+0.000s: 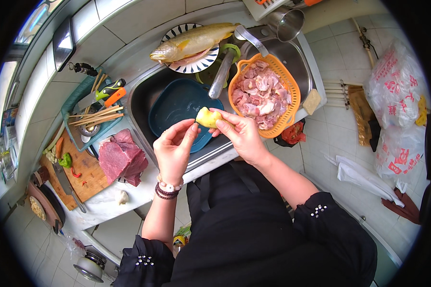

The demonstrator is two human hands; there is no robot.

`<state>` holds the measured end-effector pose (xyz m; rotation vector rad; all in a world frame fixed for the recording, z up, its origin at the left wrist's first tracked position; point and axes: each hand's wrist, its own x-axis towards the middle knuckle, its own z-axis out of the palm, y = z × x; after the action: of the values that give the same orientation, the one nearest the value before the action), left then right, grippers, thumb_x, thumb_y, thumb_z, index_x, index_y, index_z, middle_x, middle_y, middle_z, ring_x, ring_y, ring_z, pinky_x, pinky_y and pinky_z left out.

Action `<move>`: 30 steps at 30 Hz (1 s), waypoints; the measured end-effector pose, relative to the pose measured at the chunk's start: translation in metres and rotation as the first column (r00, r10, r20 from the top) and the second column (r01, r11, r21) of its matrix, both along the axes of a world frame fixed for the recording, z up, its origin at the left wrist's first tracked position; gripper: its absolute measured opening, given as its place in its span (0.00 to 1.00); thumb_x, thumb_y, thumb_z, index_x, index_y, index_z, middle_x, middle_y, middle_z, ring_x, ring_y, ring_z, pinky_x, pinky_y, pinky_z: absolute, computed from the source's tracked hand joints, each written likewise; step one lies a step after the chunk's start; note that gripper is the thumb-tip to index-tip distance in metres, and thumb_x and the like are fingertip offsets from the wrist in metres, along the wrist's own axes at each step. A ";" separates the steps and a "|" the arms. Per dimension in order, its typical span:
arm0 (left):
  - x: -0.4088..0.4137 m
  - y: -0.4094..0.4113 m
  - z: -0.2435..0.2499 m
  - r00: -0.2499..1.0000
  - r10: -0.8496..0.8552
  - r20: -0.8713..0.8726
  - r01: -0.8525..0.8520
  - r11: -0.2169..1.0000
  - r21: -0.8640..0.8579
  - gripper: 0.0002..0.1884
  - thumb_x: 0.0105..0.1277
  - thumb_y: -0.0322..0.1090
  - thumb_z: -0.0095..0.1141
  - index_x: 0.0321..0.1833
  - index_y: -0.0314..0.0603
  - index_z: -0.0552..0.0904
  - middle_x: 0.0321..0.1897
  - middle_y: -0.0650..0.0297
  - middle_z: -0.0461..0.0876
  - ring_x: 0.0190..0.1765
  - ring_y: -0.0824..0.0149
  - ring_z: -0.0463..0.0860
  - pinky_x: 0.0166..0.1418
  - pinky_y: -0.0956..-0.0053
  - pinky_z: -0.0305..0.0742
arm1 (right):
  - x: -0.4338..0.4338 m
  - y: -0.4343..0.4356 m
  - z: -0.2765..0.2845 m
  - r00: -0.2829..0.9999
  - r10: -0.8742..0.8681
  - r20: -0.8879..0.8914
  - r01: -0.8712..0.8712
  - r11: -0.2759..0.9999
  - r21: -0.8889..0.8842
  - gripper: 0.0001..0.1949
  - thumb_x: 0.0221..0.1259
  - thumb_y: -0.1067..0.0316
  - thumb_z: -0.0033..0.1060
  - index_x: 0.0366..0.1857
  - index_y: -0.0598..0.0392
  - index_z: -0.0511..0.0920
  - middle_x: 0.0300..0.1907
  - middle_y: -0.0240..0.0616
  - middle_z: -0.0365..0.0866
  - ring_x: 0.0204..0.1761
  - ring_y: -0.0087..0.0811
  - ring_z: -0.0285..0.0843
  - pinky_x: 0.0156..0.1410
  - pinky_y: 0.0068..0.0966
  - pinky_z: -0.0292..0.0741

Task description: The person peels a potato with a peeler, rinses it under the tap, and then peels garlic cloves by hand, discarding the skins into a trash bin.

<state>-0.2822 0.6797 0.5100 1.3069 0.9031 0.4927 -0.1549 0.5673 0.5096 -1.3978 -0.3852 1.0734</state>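
Note:
My right hand (242, 134) grips a knobbly yellow piece of what looks like peeled ginger root (208, 117) between thumb and fingers. At its left end, the thumb and index finger of my left hand (174, 145) come close together; whether they pinch a scrap or touch the root is too small to tell. Below both hands a dark blue plastic basin (179, 104) sits in the left bowl of the steel sink (140, 89). An orange colander (293, 104) filled with raw meat pieces (262, 91) stands right of the root, over the sink divider and front edge.
A whole fish (190, 41) lies on a patterned plate (210, 61) behind the faucet (222, 73). Raw red meat (122, 158) sits left, beside a cutting board (89, 179) bearing a knife (68, 186). A teal tray (70, 107) holds chopsticks and handled tools. A garlic bulb (121, 197) rests near the counter edge.

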 end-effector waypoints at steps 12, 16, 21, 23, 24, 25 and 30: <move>0.010 0.002 -0.005 0.965 -0.194 -0.178 0.258 0.557 0.789 0.06 0.56 0.24 0.65 0.35 0.37 0.83 0.30 0.57 0.84 0.30 0.61 0.85 0.34 0.75 0.79 | -0.010 0.001 -0.007 0.986 -0.045 0.163 0.063 0.992 -0.110 0.19 0.69 0.66 0.57 0.58 0.66 0.74 0.37 0.33 0.85 0.34 0.16 0.78 0.43 0.16 0.77; 0.010 0.009 -0.007 0.987 -0.108 -0.121 0.161 0.698 0.698 0.07 0.55 0.22 0.65 0.36 0.37 0.82 0.31 0.59 0.85 0.29 0.63 0.85 0.34 0.76 0.79 | -0.008 -0.002 -0.009 0.983 -0.029 0.182 0.052 0.991 -0.125 0.18 0.69 0.67 0.56 0.58 0.65 0.75 0.34 0.34 0.84 0.32 0.17 0.78 0.42 0.17 0.77; 0.013 0.008 -0.007 0.978 -0.155 -0.143 0.211 0.708 0.674 0.15 0.55 0.25 0.68 0.47 0.40 0.85 0.41 0.56 0.85 0.43 0.57 0.86 0.49 0.70 0.79 | -0.004 -0.002 -0.002 0.968 0.102 0.231 -0.049 0.973 -0.224 0.16 0.69 0.69 0.54 0.58 0.63 0.75 0.41 0.34 0.83 0.37 0.16 0.77 0.44 0.17 0.76; 0.015 0.006 -0.006 0.975 -0.160 -0.156 0.221 0.790 0.572 0.15 0.54 0.26 0.68 0.46 0.40 0.86 0.43 0.55 0.86 0.46 0.54 0.86 0.51 0.70 0.79 | -0.004 -0.002 -0.002 0.971 0.085 0.222 -0.039 0.979 -0.202 0.16 0.69 0.68 0.55 0.58 0.63 0.76 0.41 0.33 0.83 0.36 0.16 0.76 0.43 0.17 0.76; 0.014 0.005 -0.010 0.980 -0.162 -0.116 0.197 0.879 0.433 0.17 0.54 0.27 0.69 0.48 0.37 0.85 0.44 0.53 0.86 0.48 0.57 0.86 0.53 0.73 0.79 | -0.005 -0.002 -0.002 0.973 0.079 0.216 -0.038 0.981 -0.190 0.16 0.69 0.68 0.55 0.57 0.63 0.76 0.41 0.33 0.83 0.36 0.16 0.75 0.43 0.17 0.76; 0.012 0.005 -0.012 0.982 -0.166 -0.090 0.186 0.933 0.307 0.17 0.55 0.27 0.69 0.49 0.36 0.85 0.43 0.53 0.86 0.48 0.60 0.86 0.53 0.74 0.79 | -0.005 -0.001 -0.001 0.965 0.089 0.246 -0.044 0.982 -0.184 0.16 0.69 0.68 0.55 0.56 0.63 0.76 0.39 0.36 0.83 0.34 0.18 0.76 0.42 0.18 0.76; 0.009 0.012 -0.005 0.979 -0.204 0.011 0.203 0.967 -0.155 0.18 0.58 0.28 0.68 0.51 0.27 0.82 0.41 0.55 0.86 0.45 0.71 0.85 0.51 0.79 0.79 | -0.001 0.001 0.004 0.942 0.165 0.293 -0.114 0.976 -0.185 0.14 0.67 0.69 0.56 0.53 0.64 0.78 0.37 0.45 0.85 0.33 0.24 0.80 0.42 0.22 0.77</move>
<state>-0.2736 0.6912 0.5052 1.2421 0.7850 0.2526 -0.1556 0.5683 0.5139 -1.7153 -0.6418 1.0203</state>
